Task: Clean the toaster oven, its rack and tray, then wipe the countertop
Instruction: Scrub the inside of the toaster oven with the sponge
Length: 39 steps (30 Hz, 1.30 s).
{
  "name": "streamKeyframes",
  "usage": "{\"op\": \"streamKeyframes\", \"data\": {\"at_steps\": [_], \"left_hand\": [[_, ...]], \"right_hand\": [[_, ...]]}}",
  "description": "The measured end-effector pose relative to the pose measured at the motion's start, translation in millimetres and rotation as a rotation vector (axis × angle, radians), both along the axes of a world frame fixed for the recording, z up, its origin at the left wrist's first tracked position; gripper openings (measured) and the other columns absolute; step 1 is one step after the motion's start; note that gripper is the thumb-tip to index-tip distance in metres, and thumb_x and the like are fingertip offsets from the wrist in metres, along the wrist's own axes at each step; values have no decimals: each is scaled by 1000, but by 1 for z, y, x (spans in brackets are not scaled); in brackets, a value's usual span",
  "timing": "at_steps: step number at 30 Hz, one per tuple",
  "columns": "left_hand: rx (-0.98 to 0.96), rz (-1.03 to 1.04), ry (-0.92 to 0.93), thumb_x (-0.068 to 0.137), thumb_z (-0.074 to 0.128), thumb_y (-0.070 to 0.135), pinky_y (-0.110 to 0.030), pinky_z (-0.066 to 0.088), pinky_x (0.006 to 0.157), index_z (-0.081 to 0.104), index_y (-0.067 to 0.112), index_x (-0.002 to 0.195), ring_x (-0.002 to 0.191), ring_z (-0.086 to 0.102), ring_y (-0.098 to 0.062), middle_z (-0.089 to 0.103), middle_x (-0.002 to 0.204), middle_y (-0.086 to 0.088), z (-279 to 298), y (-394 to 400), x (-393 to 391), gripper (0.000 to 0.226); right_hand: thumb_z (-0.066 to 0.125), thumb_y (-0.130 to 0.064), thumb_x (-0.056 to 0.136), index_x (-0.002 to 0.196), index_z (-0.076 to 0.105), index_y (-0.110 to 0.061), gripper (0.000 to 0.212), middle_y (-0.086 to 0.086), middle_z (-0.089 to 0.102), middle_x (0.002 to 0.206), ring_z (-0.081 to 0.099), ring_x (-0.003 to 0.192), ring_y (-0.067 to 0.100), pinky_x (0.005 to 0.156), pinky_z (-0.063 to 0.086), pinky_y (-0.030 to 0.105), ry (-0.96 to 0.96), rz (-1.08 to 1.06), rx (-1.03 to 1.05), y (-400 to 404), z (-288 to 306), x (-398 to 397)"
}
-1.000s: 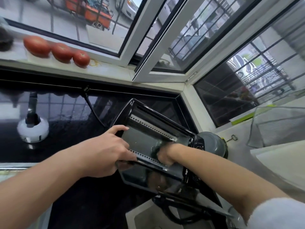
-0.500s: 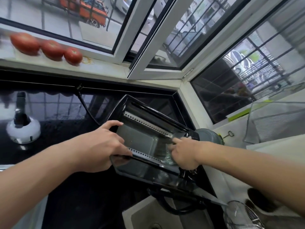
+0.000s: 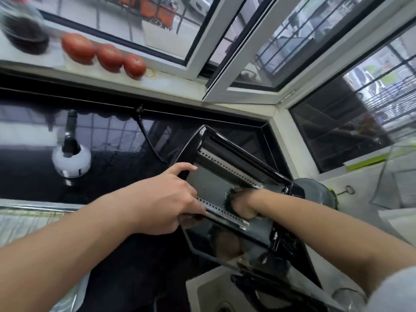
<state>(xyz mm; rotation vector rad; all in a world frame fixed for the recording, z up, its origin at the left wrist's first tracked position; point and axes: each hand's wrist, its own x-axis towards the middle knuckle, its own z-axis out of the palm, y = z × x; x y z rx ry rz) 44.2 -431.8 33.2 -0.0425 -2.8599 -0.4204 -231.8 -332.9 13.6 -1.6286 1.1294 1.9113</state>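
Note:
A black toaster oven [image 3: 227,154] is tipped up on the dark countertop [image 3: 108,176], its open mouth facing me. The glass door [image 3: 220,242] hangs down over the sink. My left hand [image 3: 166,199] grips the oven's left front edge, thumb on top. My right hand [image 3: 244,204] reaches into the cavity, fingers closed on a dark scouring pad [image 3: 229,197] pressed against the inner wall. Most of the pad is hidden by the hand.
Three tomatoes [image 3: 105,56] and a dark bowl [image 3: 24,34] lie on the windowsill. A white kettle-like base [image 3: 71,159] stands at the left. A grey pot lid [image 3: 315,192] sits behind the oven, a white sink [image 3: 216,291] below, a wire basket [image 3: 400,181] at the right.
My right hand has gone back inside the oven cavity after being at its right front edge half a second ago. The left hand keeps its grip on the oven.

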Motion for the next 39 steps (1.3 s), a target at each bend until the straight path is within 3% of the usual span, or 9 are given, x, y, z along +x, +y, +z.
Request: {"op": "streamKeyframes", "data": {"at_steps": [3, 8, 13, 16, 19, 23, 28, 34, 39], "left_hand": [[-19, 12, -11, 99, 54, 35, -36, -9, 126, 69, 42, 110, 83, 61, -2, 61, 80, 14, -2, 0, -1, 20], [-22, 13, -16, 98, 54, 33, -35, -10, 126, 68, 42, 107, 81, 59, -1, 57, 76, 15, 0, -2, -3, 19], [24, -6, -4, 101, 55, 30, -39, -6, 127, 68, 44, 123, 85, 64, -1, 63, 83, 16, 1, -1, 1, 29], [21, -23, 6, 100, 58, 29, -40, -2, 128, 67, 45, 126, 84, 64, -1, 62, 82, 17, -2, 0, 4, 32], [27, -24, 13, 100, 56, 31, -40, -2, 128, 68, 45, 124, 82, 64, -1, 61, 80, 16, -1, 0, 4, 30], [60, -13, 16, 102, 26, 42, -37, -7, 127, 70, 43, 118, 80, 64, -3, 62, 79, 15, 1, 1, 4, 46], [38, -19, 37, 100, 42, 31, -39, -4, 127, 70, 43, 117, 77, 63, -3, 58, 75, 15, -1, 1, 2, 35], [6, -18, 51, 92, 65, 21, -40, -2, 128, 69, 45, 124, 77, 62, -1, 60, 78, 17, -3, -1, 0, 40], [-23, -36, 23, 83, 71, 19, -42, 1, 128, 70, 43, 122, 77, 62, -1, 60, 78, 15, -7, 2, 5, 46]], "right_hand": [[68, -5, 82, 111, 70, 0, 30, 17, 67, 121, 61, 116, 32, 98, 49, 35, 30, -36, -28, 6, 26, 10], [57, -15, 93, 127, 61, -10, 35, 14, 49, 138, 41, 128, 34, 106, 39, 46, 70, 49, -102, 31, 86, 24], [53, -14, 94, 139, 55, -17, 45, 8, 37, 154, 23, 142, 38, 113, 27, 55, 58, -40, -116, 32, 61, 13], [53, -21, 96, 133, 60, -17, 38, 5, 49, 145, 31, 140, 35, 117, 23, 54, 3, -24, -204, 42, 55, 13], [49, -20, 96, 116, 66, -15, 28, 5, 61, 124, 45, 120, 29, 113, 32, 47, -104, 70, -264, 55, 91, 23], [46, -13, 85, 107, 70, -15, 32, 5, 67, 111, 46, 105, 23, 101, 44, 40, -202, -84, -198, 67, 130, 29], [47, -20, 96, 130, 60, -12, 38, 5, 51, 141, 40, 127, 30, 110, 36, 46, -82, -68, -254, 65, 89, 23], [62, 0, 89, 118, 65, 2, 30, 17, 68, 117, 64, 101, 32, 87, 54, 36, -53, -272, -109, 9, 13, -1], [65, -6, 90, 128, 62, 0, 38, 18, 64, 128, 63, 114, 33, 96, 51, 39, -166, -369, -18, -33, -27, 0]]}}
